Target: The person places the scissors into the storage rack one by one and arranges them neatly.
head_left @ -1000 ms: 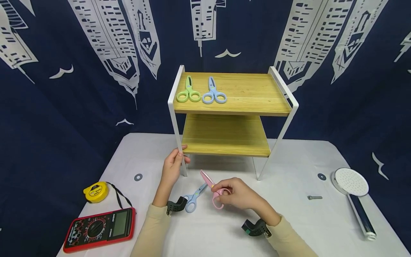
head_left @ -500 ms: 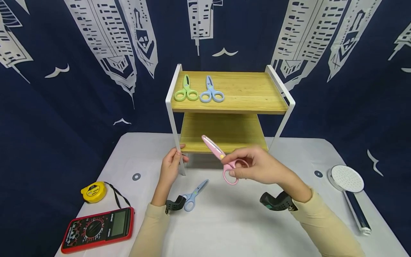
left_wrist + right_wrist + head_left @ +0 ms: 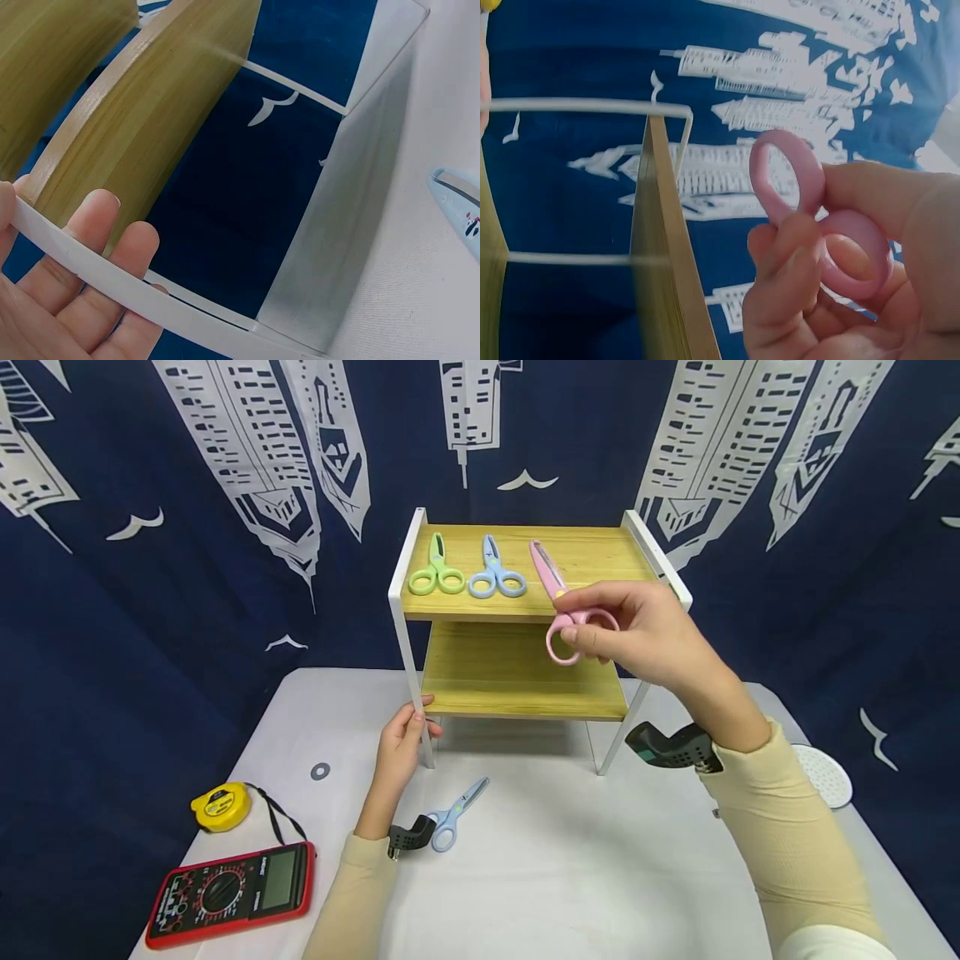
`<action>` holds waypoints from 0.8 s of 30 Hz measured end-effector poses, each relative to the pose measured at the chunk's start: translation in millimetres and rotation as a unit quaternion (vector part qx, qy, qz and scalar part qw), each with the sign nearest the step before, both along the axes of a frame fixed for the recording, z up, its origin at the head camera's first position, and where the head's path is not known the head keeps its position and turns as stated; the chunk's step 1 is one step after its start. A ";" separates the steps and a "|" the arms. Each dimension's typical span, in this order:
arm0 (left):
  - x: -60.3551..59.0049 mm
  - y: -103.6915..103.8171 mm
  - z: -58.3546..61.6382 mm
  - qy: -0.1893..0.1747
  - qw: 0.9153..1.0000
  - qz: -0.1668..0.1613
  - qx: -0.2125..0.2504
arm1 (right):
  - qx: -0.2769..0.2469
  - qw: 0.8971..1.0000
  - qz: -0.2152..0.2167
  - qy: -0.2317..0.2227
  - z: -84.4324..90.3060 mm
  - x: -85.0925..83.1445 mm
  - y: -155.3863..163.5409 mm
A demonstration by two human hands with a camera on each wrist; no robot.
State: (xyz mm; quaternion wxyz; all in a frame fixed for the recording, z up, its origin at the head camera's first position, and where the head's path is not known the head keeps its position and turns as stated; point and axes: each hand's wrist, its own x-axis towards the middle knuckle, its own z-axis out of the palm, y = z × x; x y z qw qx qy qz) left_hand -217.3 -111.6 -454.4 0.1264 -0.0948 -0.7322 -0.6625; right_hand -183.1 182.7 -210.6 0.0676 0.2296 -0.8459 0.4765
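Note:
My right hand (image 3: 645, 631) pinches a pair of pink scissors (image 3: 551, 572) by the handle loops, in front of the upper shelf's front edge with the blades pointing up and away. In the right wrist view the pink handle loops (image 3: 786, 176) sit between thumb and fingers. My left hand (image 3: 399, 747) grips the white front left leg (image 3: 105, 281) of the two-tier shelf (image 3: 525, 672), its fingers curled round it. On the top board lie green scissors (image 3: 437, 568) and blue scissors (image 3: 495, 572), side by side. A second blue pair of scissors (image 3: 453, 817) lies on the table by my left wrist.
At the left are a yellow tape measure (image 3: 222, 807) with a black strap and a red multimeter (image 3: 231, 893). A grey washer (image 3: 320, 771) lies left of the shelf. My right sleeve partly covers a shower head (image 3: 825, 775) at the right.
My right hand has lifted the pink scissors off the table area, up and to the right, to the top shelf's height. My left hand stays on the shelf leg.

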 end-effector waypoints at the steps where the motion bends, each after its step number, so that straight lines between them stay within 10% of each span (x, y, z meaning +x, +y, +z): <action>1: -0.1 -0.2 -0.1 0.000 1.000 0.000 0.000 | 0.008 1.000 -0.012 0.003 2.7 -4.3 -0.4; 9: 0.1 0.3 -0.2 -0.005 1.000 0.002 0.007 | 0.065 0.992 -0.102 0.040 13.3 -35.1 -8.8; 24: -0.3 1.1 0.9 -0.004 1.000 0.005 0.002 | 0.163 0.977 -0.125 0.054 18.6 -59.2 -15.5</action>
